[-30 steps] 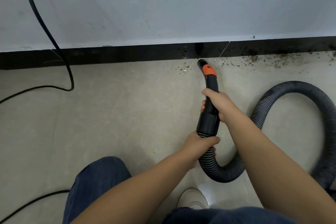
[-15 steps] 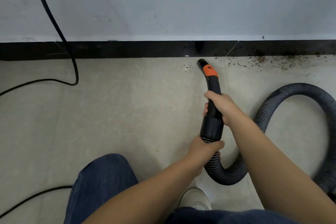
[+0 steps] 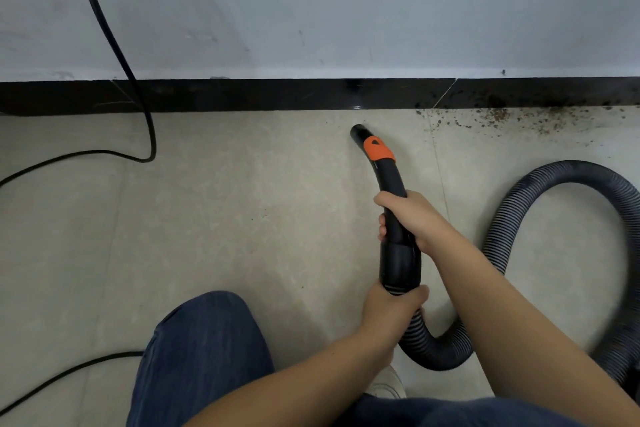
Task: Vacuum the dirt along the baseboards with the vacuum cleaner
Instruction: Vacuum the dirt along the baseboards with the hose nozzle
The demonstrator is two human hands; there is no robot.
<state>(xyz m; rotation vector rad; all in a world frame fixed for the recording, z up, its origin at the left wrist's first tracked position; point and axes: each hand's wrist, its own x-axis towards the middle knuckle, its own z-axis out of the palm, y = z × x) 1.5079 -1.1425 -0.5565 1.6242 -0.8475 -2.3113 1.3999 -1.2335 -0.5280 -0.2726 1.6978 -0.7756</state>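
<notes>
Nearest, the left hand (image 3: pixel 393 305) clenches the ribbed hose (image 3: pixel 433 350) where it joins the black wand (image 3: pixel 394 218), forearm reaching forward. Beyond, the right hand (image 3: pixel 412 218) wraps the wand's middle (knuckles up). Its nozzle (image 3: pixel 358 133) hovers just before the baseboard (image 3: pixel 242 95); dirt (image 3: pixel 502 118) lies rightward along the floor's far edge.
</notes>
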